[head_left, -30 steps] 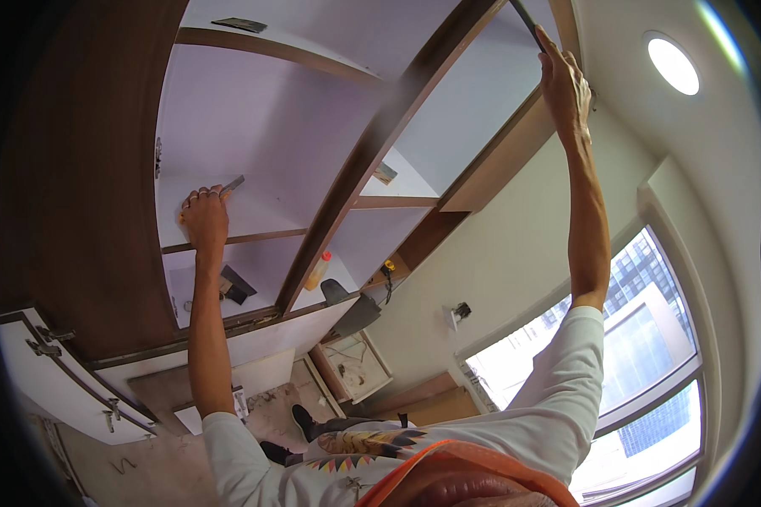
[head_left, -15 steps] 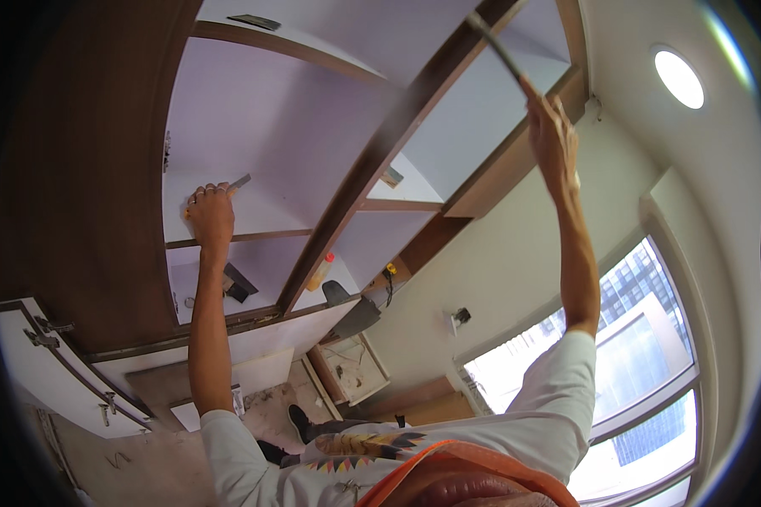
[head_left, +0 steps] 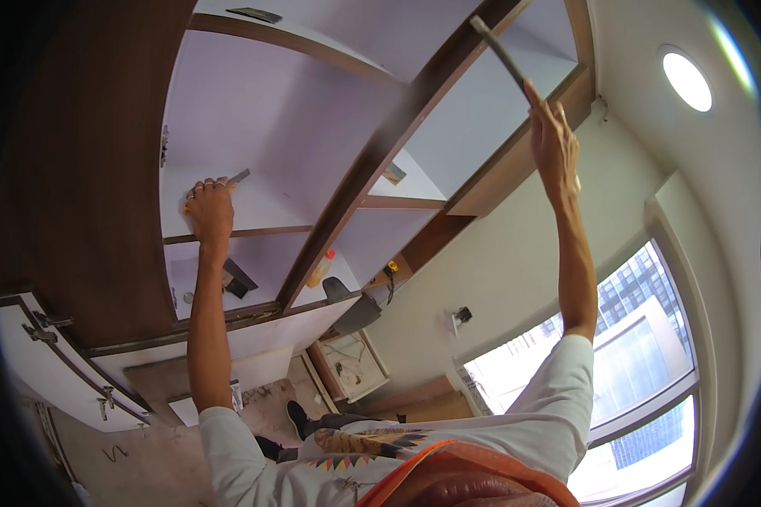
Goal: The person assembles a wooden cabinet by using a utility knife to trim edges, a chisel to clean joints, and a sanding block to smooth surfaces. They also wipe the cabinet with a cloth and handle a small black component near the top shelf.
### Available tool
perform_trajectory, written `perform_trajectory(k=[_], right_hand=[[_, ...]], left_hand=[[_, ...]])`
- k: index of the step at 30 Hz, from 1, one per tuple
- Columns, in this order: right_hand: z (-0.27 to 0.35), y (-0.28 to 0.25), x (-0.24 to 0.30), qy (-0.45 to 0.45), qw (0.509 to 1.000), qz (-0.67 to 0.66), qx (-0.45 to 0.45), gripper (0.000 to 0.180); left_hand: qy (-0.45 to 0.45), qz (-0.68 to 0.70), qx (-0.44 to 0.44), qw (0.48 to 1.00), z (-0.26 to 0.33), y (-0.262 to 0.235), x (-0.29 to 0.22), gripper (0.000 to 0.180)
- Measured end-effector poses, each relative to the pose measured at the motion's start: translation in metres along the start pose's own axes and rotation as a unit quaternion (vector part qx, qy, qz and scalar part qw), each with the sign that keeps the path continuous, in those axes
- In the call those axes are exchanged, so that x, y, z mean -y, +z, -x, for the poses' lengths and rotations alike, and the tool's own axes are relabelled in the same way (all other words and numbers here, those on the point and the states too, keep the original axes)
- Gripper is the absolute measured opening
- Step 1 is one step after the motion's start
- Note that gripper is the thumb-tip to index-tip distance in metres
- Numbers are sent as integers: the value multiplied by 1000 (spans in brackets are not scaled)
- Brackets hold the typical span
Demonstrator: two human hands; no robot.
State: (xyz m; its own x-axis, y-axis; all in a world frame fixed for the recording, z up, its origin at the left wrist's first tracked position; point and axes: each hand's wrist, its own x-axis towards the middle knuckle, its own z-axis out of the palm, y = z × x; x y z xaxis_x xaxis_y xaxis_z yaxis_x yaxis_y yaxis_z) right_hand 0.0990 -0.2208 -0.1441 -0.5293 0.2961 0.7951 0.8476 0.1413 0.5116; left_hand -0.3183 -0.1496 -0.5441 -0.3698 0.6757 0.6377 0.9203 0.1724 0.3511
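Observation:
My left hand (head_left: 209, 208) is closed round a yellow-handled tool with a flat grey blade (head_left: 240, 177), resting at the shelf of an open brown-framed cupboard (head_left: 372, 156). Raised high on the right, my right hand (head_left: 554, 152) grips a long, thin, dark tool (head_left: 503, 57) with a pale tip; its exact kind is unclear. That tip lies against or just in front of the cupboard's brown upright, and I cannot tell whether it touches. In the compartment below my left hand sits a dark flat-bladed object (head_left: 239, 279).
An orange bottle with a red cap (head_left: 321, 269) stands in a lower compartment. A dark flat piece (head_left: 255, 15) lies on the upper shelf. White cupboard doors (head_left: 55, 363) hang open at lower left. A window (head_left: 642, 338) is on the right, and a drawer-like box (head_left: 353, 365) stands below.
The view has shifted slightly. Both hands keep their grips and stay in nearly the same places; the long tool's tip has barely moved.

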Motion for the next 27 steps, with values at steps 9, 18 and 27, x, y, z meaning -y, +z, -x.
perform_trajectory(k=[9, 18, 27], right_hand=[[-1, 8, 11, -26, 1000, -6, 2, 51], [-31, -4, 5, 3, 1000, -6, -22, 50], [-42, -8, -1, 17, 1000, -3, -26, 50]], left_hand=[[-8, 2, 3, 1000, 1, -8, 5, 29], [-3, 13, -1, 1000, 1, -7, -1, 28], [-1, 14, 1, 1000, 1, -4, -3, 27]])
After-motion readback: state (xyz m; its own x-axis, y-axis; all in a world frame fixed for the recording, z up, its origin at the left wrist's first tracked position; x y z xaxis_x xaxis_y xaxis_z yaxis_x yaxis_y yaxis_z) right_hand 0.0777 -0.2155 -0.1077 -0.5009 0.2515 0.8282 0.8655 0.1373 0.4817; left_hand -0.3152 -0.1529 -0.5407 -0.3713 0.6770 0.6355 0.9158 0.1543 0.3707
